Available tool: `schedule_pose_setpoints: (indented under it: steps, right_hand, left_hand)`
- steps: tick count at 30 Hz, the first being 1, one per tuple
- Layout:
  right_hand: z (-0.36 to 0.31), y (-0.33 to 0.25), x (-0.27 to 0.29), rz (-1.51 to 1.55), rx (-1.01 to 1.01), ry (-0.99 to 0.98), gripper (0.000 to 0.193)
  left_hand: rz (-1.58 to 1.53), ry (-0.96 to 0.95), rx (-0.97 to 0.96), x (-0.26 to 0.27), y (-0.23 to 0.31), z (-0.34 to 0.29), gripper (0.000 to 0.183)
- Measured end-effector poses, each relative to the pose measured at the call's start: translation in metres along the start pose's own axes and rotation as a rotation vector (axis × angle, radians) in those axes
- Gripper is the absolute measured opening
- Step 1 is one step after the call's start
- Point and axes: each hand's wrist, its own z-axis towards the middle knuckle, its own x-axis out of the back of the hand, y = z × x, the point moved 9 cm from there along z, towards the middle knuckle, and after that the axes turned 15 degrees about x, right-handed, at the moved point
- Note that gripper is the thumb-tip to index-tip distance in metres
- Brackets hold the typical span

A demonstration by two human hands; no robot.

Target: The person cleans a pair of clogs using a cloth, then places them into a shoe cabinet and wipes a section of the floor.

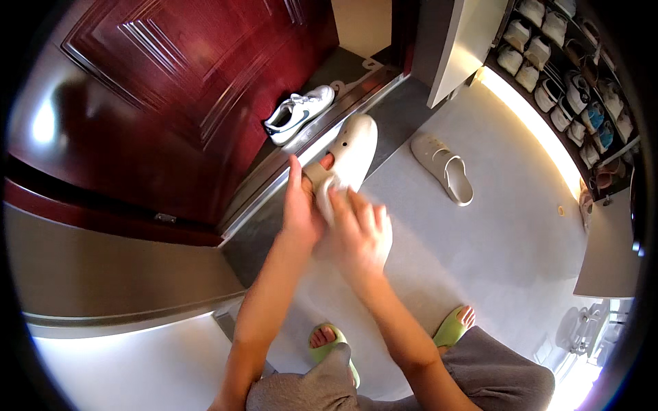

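A cream clog [358, 147] is held up in front of me, toe pointing away. My left hand [303, 209] grips it from the left, thumb raised, with fingertips showing at the shoe's opening. Against the heel end, my right hand [363, 236] is closed, its fingers bent and blurred by motion. Under those fingers is a smeared white piece [327, 200] that looks like a wipe; its outline is unclear. A matching clog [444, 168] lies on the grey floor to the right. Beyond the held clog, a white sneaker [299, 114] with a dark mark rests by the door sill.
A dark red panelled door [185, 75] stands open at the left, above a metal threshold [274, 179]. Shelves at the upper right hold several pairs of shoes [541, 51], beside an open cabinet door [466, 48]. My feet wear green slides [450, 329] on the grey floor [507, 240].
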Motion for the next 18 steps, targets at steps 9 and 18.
schedule_pose_setpoints:
  steps: [9, 18]
  right_hand:
    - [0.017, 0.013, 0.02, -0.082, 0.016, 0.101, 0.051]
    - [0.066, 0.042, 0.036, 0.018, 0.074, 0.138, 0.05]
  left_hand:
    - [-0.069, 0.023, -0.093, -0.015, -0.012, -0.006, 0.053]
    - [0.051, -0.018, -0.198, -0.009, 0.001, -0.017, 0.053]
